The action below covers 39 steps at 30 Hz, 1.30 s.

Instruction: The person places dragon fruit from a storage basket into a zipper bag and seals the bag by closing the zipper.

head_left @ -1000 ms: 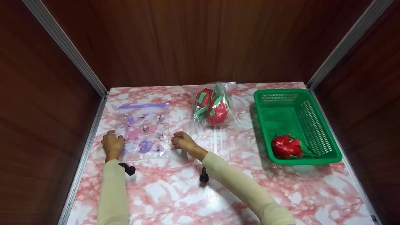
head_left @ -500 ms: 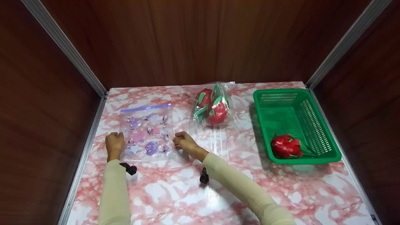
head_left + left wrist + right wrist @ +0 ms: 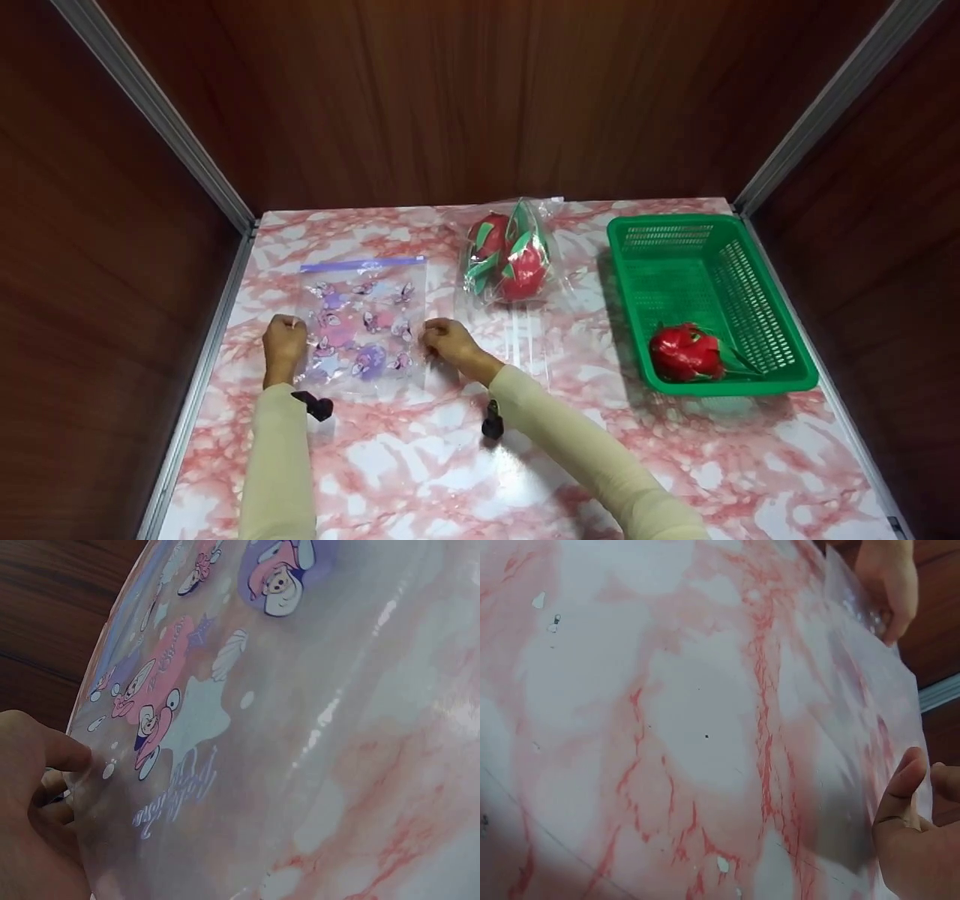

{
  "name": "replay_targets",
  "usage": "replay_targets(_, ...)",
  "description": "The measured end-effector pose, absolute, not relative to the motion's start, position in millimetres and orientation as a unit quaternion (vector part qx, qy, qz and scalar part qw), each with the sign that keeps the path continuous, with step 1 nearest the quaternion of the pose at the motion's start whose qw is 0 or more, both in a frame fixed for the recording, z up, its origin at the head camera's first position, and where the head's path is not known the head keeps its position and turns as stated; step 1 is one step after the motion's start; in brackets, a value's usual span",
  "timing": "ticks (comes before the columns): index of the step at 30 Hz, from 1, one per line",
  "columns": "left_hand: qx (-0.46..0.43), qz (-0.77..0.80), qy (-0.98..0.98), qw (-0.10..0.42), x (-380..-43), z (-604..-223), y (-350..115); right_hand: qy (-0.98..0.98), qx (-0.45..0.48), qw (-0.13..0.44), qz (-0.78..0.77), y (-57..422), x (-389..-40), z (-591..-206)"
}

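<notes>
A clear zip bag (image 3: 358,319) printed with pink and purple cartoon figures lies flat on the left part of the table, its purple zip strip at the far end. My left hand (image 3: 284,346) pinches its left edge; in the left wrist view the thumb of that hand (image 3: 34,795) presses on the film. At the opposite edge, my right hand (image 3: 456,346) pinches the film between thumb and fingers. From the right wrist, the bag (image 3: 896,701) appears slightly lifted, stretching between the right hand (image 3: 915,847) and the left hand (image 3: 891,581).
Behind and right of the bag, another clear zip bag (image 3: 559,289) holds red dragon fruits (image 3: 523,274) with green leaves. A green basket (image 3: 626,300) stands at the right with one red dragon fruit (image 3: 684,352) in its near end. Dark wooden panels (image 3: 480,97) enclose the table.
The printed bag has shifted right and a little toward me. The left hand has moved right with it, its spread fingers now closed on the edge; the right hand has taken the other edge.
</notes>
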<state>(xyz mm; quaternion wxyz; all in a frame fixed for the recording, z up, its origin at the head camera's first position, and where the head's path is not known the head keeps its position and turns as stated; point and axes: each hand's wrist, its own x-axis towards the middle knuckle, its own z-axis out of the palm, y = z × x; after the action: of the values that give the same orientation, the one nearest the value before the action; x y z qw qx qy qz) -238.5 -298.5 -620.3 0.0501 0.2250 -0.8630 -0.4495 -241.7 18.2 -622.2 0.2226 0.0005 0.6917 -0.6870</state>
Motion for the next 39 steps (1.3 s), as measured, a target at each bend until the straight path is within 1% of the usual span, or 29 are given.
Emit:
replay_targets(6,0.218,-0.466,-0.857,0.030,-240.4,-617.6,-295.7,0.694,-0.014,0.214,-0.687,23.0,-244.2,-623.5)
replay_targets(12,0.228,-0.535,-0.813,0.024,-240.8,-615.1,-293.0,0.713,-0.036,0.196,-0.672,30.6,-246.4,-622.2)
replay_targets(17,0.226,-0.555,-0.799,0.052,-243.0,-616.0,-289.1,0.721,-0.053,0.183,-0.666,35.0,-249.7,-621.2)
replay_targets(22,0.228,-0.523,-0.817,0.086,-242.6,-614.1,-283.9,0.710,-0.069,0.182,-0.677,40.2,-252.4,-620.4)
replay_targets(26,0.222,-0.538,-0.808,0.095,-242.8,-612.9,-280.4,0.703,-0.080,0.183,-0.683,44.2,-255.0,-618.4)
replay_targets(33,0.189,-0.568,-0.790,0.132,-247.0,-613.4,-276.1,0.702,-0.098,0.207,-0.675,53.8,-258.3,-610.7)
replay_targets(39,0.166,-0.620,-0.754,0.140,-247.9,-609.4,-271.5,0.675,-0.095,0.233,-0.694,58.3,-258.0,-605.2)
